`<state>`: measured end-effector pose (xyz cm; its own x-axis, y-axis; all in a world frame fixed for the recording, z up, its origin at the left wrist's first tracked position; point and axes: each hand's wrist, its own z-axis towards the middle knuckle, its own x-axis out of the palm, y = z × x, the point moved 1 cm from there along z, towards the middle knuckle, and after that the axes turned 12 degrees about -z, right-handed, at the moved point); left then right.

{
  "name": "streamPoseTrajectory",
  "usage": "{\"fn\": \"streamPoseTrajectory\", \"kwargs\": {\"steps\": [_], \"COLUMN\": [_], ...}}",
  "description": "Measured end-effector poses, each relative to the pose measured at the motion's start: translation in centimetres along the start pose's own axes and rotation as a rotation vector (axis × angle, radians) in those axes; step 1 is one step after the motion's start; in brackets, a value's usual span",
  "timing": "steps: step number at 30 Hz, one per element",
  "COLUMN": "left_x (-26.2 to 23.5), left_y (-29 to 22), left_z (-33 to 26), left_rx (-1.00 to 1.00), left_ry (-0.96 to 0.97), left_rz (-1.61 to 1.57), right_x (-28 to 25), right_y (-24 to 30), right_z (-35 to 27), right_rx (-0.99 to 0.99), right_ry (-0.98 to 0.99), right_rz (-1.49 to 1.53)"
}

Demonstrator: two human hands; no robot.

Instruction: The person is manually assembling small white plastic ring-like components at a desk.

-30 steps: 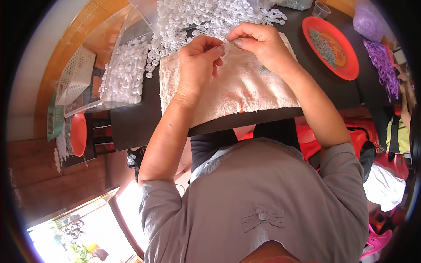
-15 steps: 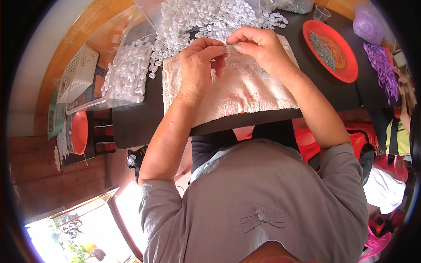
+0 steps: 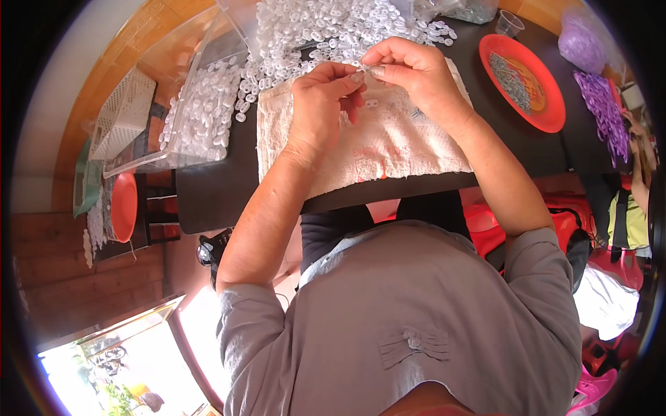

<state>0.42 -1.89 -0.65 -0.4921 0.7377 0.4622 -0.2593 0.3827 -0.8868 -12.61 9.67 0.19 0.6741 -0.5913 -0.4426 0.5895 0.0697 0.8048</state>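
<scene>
My left hand [image 3: 320,100] and my right hand [image 3: 416,73] meet fingertip to fingertip above a cream towel [image 3: 388,149] on the dark table. Each hand is closed in a pinch between thumb and forefinger. Whatever sits between the fingertips is too small and covered to make out. Just below them on the towel lies one white oval piece with two holes [image 3: 372,104]. A few small grey pieces [image 3: 417,113] rest beneath my right wrist. Beyond the hands spreads a large heap of similar white oval pieces [image 3: 333,28].
A clear plastic box [image 3: 142,165] with more white pieces stands at the left. To the right are a red plate [image 3: 551,104] holding small grey pieces, a clear cup [image 3: 510,25], and purple strands [image 3: 602,114]. Another person's arm [image 3: 639,173] shows at the far right.
My left hand has shifted slightly to the right, and its fingers have turned a little. My right hand has barely moved. Both keep pinching at the same spot above the towel.
</scene>
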Motion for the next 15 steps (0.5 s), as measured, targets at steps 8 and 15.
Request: {"fn": "streamPoseTrajectory", "kwargs": {"steps": [8, 15], "left_x": [0.30, 0.46], "left_y": [0.23, 0.31], "left_z": [0.03, -0.05], "left_rx": [-0.007, 0.021], "left_ry": [-0.011, -0.013], "left_rz": [-0.065, -0.052], "right_x": [0.22, 0.12], "right_y": [-0.23, -0.05], "right_z": [-0.06, -0.24], "right_rx": [-0.020, -0.016], "right_ry": [0.013, -0.011], "right_rz": [0.006, 0.012]}}
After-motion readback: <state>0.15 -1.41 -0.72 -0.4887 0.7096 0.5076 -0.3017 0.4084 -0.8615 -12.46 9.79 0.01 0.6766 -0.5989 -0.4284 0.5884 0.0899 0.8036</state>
